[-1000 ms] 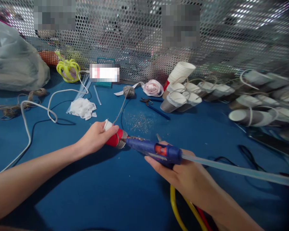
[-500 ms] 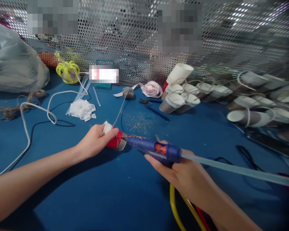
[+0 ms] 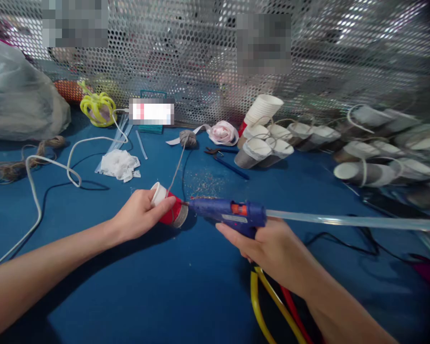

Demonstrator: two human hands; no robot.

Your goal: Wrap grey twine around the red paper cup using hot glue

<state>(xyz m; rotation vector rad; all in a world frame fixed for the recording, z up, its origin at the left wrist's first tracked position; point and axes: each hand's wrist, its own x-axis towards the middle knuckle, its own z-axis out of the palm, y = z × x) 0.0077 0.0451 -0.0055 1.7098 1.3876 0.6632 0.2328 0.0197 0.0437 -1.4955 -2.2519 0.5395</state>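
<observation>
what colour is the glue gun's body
The glue gun has a blue body, seen best in the head view.

Cup (image 3: pixel 172 214): red, with a white rim and a grey-brown band at the base. Glue gun (image 3: pixel 215 210): dark blue, with an orange inset and pale label. Glue stick (image 3: pixel 322 219): translucent whitish. Table (image 3: pixel 157 296): blue. Twine ball (image 3: pixel 188 139): grey-brown. Ribbon roll (image 3: pixel 222 133): pale pink. Pliers (image 3: pixel 232 169): blue-handled. Stacked cups (image 3: pixel 265 109): white. Looped ornament (image 3: pixel 97 109): bright yellow. Screen (image 3: pixel 193 62): silver-grey, patterned with rows of round holes.
</observation>
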